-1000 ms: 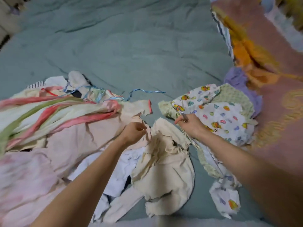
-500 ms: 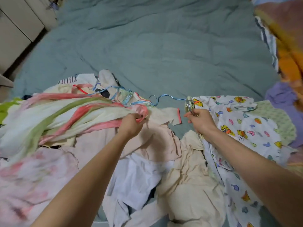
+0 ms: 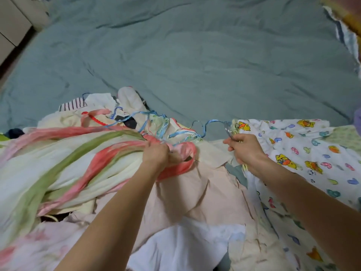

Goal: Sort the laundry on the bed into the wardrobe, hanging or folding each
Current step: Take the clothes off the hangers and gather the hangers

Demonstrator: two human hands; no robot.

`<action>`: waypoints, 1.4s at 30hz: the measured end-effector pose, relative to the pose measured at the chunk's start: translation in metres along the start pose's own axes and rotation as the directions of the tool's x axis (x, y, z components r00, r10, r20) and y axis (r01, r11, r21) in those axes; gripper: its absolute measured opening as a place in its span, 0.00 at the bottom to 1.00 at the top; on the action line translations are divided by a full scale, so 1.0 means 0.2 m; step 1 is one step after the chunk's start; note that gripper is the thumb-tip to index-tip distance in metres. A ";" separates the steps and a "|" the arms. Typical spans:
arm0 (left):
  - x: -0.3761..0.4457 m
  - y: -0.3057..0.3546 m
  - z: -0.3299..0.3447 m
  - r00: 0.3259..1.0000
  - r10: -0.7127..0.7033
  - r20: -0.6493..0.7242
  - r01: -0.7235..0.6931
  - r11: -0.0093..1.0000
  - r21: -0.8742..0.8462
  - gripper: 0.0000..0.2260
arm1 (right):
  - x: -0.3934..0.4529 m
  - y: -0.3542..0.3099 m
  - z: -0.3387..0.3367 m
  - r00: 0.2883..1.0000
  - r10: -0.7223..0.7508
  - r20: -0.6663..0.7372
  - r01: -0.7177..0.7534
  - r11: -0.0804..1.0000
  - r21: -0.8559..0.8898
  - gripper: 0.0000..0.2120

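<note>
left hand (image 3: 156,153) clutches the pink-and-green striped cloth (image 3: 82,153) atop the laundry pile on the bed (image 3: 195,55); right hand (image 3: 244,149) pinches a metal hanger hook (image 3: 227,130) at the cartoon-print garment (image 3: 302,149); blue ribbons (image 3: 195,132) lie between them

This is a bedroom in a home. A wide bed (image 3: 195,55) fills nearly the whole view, covered by a wrinkled grey-green sheet. Household laundry is heaped along its near edge: a cream cloth with pink and green stripes (image 3: 68,159), a child's white garment printed with cartoon bears (image 3: 304,153), and plain pink and white pieces. A patterned blanket (image 3: 343,22) lies at the far right corner. Pale cabinet doors (image 3: 11,26) stand just beside the bed at the upper left.
</note>
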State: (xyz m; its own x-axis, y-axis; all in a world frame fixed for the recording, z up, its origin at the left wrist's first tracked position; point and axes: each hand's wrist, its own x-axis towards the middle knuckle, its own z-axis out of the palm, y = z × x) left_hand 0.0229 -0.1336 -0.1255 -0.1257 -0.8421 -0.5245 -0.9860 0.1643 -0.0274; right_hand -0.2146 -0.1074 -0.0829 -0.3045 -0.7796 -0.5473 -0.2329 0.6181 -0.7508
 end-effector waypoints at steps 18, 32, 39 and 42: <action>0.78 0.16 -0.17 0.993 0.089 -0.082 -0.092 0.995 -0.034 0.11 | 0.63 -0.01 0.15 0.987 0.155 0.041 -0.161 0.949 0.272 0.12; 0.98 0.07 -0.18 0.882 0.384 0.274 -0.324 0.915 -0.241 0.08 | 0.70 0.01 0.12 0.991 0.105 0.086 -0.122 0.967 0.222 0.10; 0.61 0.07 -0.67 0.935 0.355 -0.031 -0.355 0.921 -0.159 0.08 | 0.43 -0.18 -0.07 0.999 0.051 -0.010 -0.046 0.951 0.305 0.11; 0.39 0.03 -0.88 0.933 0.307 -0.189 -0.348 0.905 -0.245 0.08 | 0.22 -0.29 -0.20 0.999 -0.006 -0.048 0.023 0.930 0.368 0.11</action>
State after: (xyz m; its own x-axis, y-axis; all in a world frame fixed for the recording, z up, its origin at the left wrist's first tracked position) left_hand -0.0119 -0.2886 -0.0163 -0.4407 -0.8321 -0.3368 -0.8755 0.3155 0.3659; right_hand -0.2524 -0.1731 -0.0489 -0.3472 -0.7774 -0.5245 0.1163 0.5192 -0.8467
